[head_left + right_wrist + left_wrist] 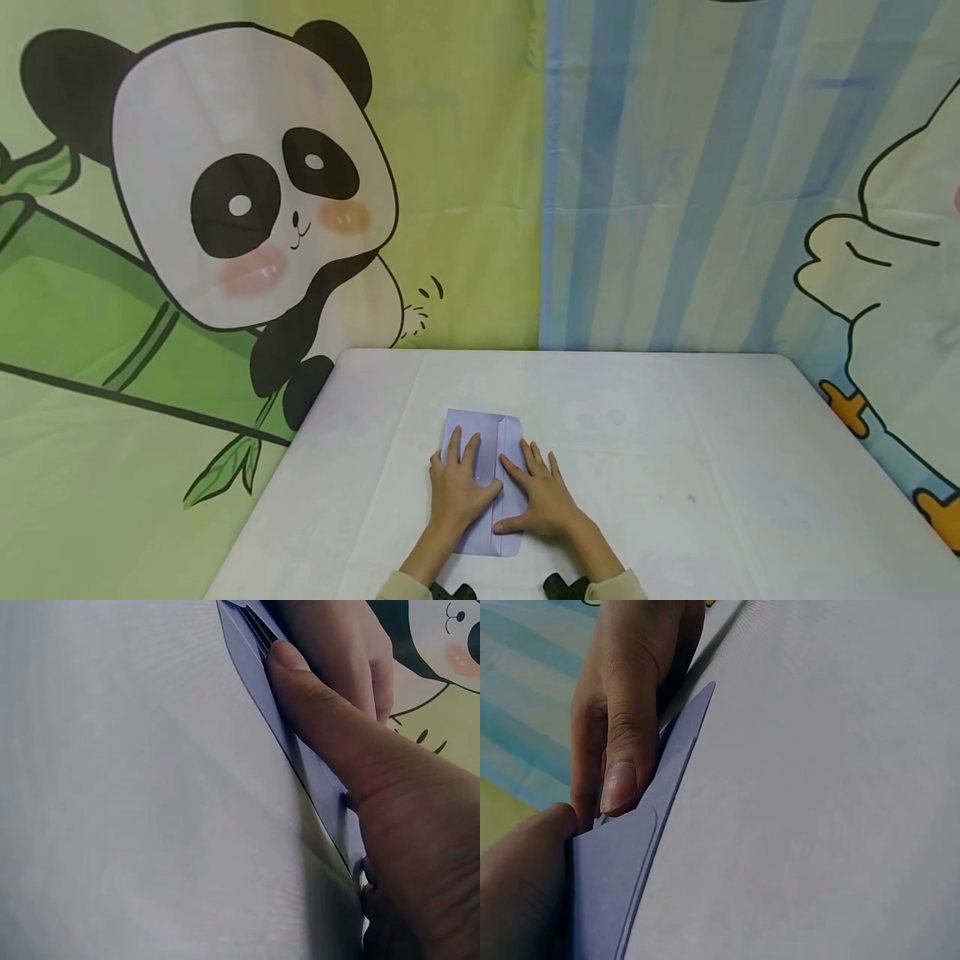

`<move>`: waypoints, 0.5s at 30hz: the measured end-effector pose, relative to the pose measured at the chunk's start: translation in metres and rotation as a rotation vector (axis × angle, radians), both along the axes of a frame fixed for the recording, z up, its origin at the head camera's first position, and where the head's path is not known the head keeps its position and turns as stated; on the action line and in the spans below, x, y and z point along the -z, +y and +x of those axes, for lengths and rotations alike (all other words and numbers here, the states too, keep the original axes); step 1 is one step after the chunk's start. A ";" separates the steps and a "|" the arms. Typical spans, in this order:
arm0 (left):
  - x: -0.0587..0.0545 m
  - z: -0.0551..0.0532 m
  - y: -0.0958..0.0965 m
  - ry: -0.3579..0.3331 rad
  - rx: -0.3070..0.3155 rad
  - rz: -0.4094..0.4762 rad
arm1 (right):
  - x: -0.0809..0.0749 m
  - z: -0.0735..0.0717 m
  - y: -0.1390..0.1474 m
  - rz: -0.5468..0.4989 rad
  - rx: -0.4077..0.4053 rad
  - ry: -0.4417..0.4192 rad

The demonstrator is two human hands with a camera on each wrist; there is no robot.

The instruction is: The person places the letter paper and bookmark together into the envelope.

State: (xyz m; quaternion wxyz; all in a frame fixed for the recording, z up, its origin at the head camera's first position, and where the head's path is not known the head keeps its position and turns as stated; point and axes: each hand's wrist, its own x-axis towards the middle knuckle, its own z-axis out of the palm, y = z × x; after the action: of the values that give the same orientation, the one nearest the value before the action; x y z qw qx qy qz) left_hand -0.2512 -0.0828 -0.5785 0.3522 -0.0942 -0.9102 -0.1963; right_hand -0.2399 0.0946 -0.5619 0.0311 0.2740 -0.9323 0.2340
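A lavender paper envelope [480, 537] lies flat on the white table, its long side running away from me. A narrow flap [511, 433] runs along its right side. With spread fingers, my left hand [459, 492] rests on the wider left part of the envelope, its thumb reaching toward the flap's edge. My right hand [551, 500] touches the flap side, with index finger and thumb on the paper and the other fingers beyond its right edge. The envelope [615, 877] also shows in the left wrist view; its layers appear slightly parted near the right thumb [307, 682] in the right wrist view.
The white table [675, 450] spreads around the envelope. Behind it hang a green curtain with a panda print [255, 183] and a blue striped curtain [675, 167]. Black straps or mounts [566, 587] sit at both wrists.
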 end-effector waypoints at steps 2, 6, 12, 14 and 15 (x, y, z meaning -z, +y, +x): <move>0.000 0.000 0.000 0.002 0.001 -0.006 | 0.001 0.000 0.000 0.002 0.000 -0.005; 0.001 0.000 0.001 -0.022 -0.003 -0.023 | 0.001 0.000 0.001 0.004 0.003 -0.006; -0.001 0.002 0.001 -0.061 -0.032 -0.048 | 0.000 0.001 0.003 -0.015 -0.003 -0.012; -0.001 0.002 0.001 -0.071 -0.043 -0.053 | 0.000 0.002 0.004 -0.024 -0.007 -0.019; -0.002 0.002 0.001 -0.076 -0.047 -0.057 | 0.000 0.002 0.005 -0.029 -0.012 -0.018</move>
State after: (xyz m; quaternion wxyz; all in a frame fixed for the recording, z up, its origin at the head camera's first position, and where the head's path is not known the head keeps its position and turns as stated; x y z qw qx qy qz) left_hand -0.2487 -0.0819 -0.5768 0.3189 -0.0751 -0.9302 -0.1653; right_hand -0.2379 0.0994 -0.5615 0.0252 0.2770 -0.9274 0.2500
